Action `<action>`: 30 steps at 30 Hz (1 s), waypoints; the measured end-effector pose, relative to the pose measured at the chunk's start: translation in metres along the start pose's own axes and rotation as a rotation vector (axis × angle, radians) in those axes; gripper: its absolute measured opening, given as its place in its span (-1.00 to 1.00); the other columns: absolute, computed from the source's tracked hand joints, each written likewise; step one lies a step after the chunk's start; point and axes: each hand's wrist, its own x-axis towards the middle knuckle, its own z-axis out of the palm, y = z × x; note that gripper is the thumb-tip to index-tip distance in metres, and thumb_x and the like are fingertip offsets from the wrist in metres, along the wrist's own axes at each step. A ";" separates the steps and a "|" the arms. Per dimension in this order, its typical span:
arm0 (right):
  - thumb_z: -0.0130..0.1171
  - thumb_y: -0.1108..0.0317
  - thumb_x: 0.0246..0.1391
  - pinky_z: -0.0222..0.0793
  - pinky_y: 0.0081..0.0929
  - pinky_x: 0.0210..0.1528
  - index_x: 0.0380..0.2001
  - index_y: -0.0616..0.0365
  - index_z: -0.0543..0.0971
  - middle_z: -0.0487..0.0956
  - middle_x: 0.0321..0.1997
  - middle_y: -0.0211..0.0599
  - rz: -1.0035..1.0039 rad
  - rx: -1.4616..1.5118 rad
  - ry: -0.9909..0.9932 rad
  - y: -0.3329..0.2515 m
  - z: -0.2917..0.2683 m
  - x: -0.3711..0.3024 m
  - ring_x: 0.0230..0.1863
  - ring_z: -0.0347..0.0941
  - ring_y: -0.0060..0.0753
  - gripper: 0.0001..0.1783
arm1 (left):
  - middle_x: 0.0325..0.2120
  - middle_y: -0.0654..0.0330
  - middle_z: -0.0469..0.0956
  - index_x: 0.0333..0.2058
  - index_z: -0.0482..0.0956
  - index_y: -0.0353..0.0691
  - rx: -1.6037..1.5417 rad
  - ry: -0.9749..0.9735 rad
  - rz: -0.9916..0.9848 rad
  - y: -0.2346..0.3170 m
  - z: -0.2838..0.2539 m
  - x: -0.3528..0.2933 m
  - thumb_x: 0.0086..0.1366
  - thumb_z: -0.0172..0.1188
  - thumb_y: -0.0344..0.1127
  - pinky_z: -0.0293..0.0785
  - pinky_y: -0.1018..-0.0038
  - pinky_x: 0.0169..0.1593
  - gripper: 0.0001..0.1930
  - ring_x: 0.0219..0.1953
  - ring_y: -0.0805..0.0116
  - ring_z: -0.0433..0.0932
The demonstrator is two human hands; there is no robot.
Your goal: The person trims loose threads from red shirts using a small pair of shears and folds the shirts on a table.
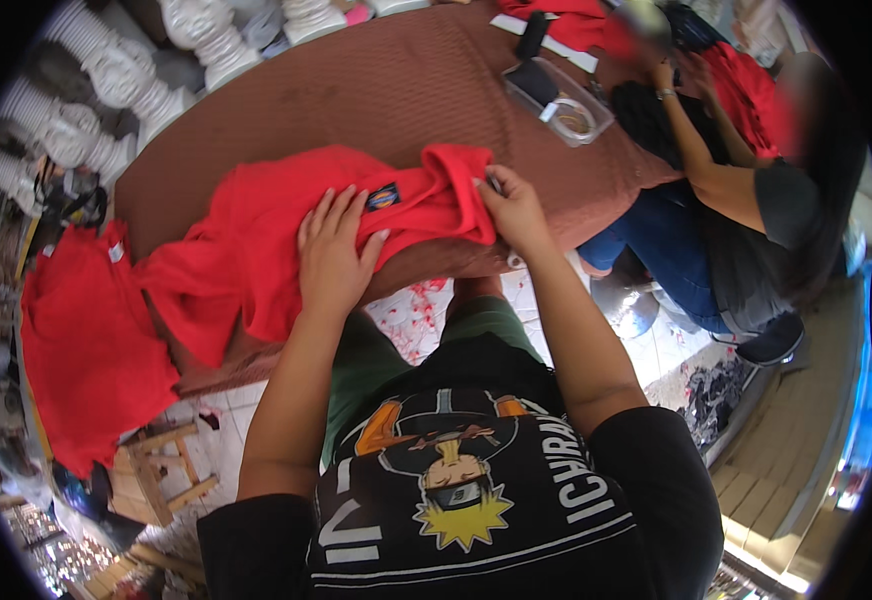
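A red garment (286,215) of soft cloth lies spread over the near part of a brown-covered table (336,100). A small dark label (382,197) shows on it, beside the fingers of my left hand (336,245). That hand rests flat on the cloth, thumb apart from the fingers. At the garment's right end, where the cloth stands up in a folded loop, is my right hand (516,208). Its fingers are curled, with a small dark thing partly showing between them, too hidden to name. The thumb touches the red edge.
Another red garment (91,340) hangs over the table's left end, above a wooden stool (161,470). White mannequin heads (126,75) line the far left. A clear plastic box (566,110) sits far right. A seated person (746,210) handles dark cloth at right. Red scraps (416,315) litter the floor.
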 end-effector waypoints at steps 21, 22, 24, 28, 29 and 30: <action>0.14 0.35 0.13 0.01 -0.69 -0.71 -0.33 0.12 0.52 0.34 -0.70 -0.63 0.289 0.419 -0.070 -0.029 -0.021 -0.003 -0.78 0.09 -0.75 -0.91 | 0.13 0.11 0.34 0.10 0.38 -0.19 0.012 -0.018 -0.005 0.002 0.000 0.001 0.20 0.13 -0.03 0.03 0.19 0.27 -0.45 0.24 0.14 0.19; 0.13 0.36 0.13 0.01 -0.66 -0.71 -0.37 0.07 0.47 0.29 -0.74 -0.61 0.262 0.533 -0.042 -0.040 -0.028 0.002 -0.81 0.08 -0.71 -0.93 | 0.13 0.11 0.33 0.11 0.37 -0.18 -0.005 -0.020 -0.002 -0.001 -0.003 0.000 0.19 0.15 -0.10 0.03 0.19 0.27 -0.47 0.24 0.13 0.19; 0.11 0.35 0.14 -0.04 -0.66 -0.72 -0.41 0.06 0.44 0.26 -0.76 -0.61 0.096 0.636 -0.068 -0.072 -0.053 0.021 -0.81 0.05 -0.71 -0.91 | 0.14 0.12 0.33 0.12 0.35 -0.15 -0.049 -0.011 0.018 -0.008 -0.008 -0.002 0.15 0.18 -0.23 0.04 0.18 0.26 -0.47 0.24 0.12 0.18; 0.08 0.29 0.17 -0.08 -0.64 -0.71 -0.44 0.05 0.40 0.20 -0.81 -0.56 -0.109 0.555 -0.098 -0.149 -0.084 0.040 -0.79 0.04 -0.67 -0.85 | -0.01 0.10 0.42 -0.01 0.42 -0.16 0.031 -0.001 -0.026 -0.031 -0.069 0.015 -0.05 0.07 -0.61 0.23 0.26 0.20 -0.46 0.11 0.10 0.34; 0.06 0.27 0.18 -0.07 -0.63 -0.71 -0.46 0.06 0.39 0.17 -0.83 -0.56 -0.149 0.500 -0.098 -0.163 -0.090 0.043 -0.78 0.06 -0.66 -0.83 | -0.07 0.05 0.46 -0.06 0.46 -0.20 -0.022 0.017 -0.082 -0.038 -0.088 0.023 -0.03 0.03 -0.62 0.28 0.29 0.15 -0.53 0.06 0.10 0.40; 0.06 0.27 0.18 -0.07 -0.62 -0.71 -0.48 0.05 0.38 0.19 -0.80 -0.56 -0.153 0.471 -0.080 -0.177 -0.094 0.045 -0.78 0.04 -0.66 -0.81 | -0.14 0.03 0.51 -0.10 0.49 -0.23 -0.138 0.057 -0.088 -0.052 -0.104 0.032 0.02 0.00 -0.61 0.33 0.34 0.11 -0.59 -0.02 0.12 0.47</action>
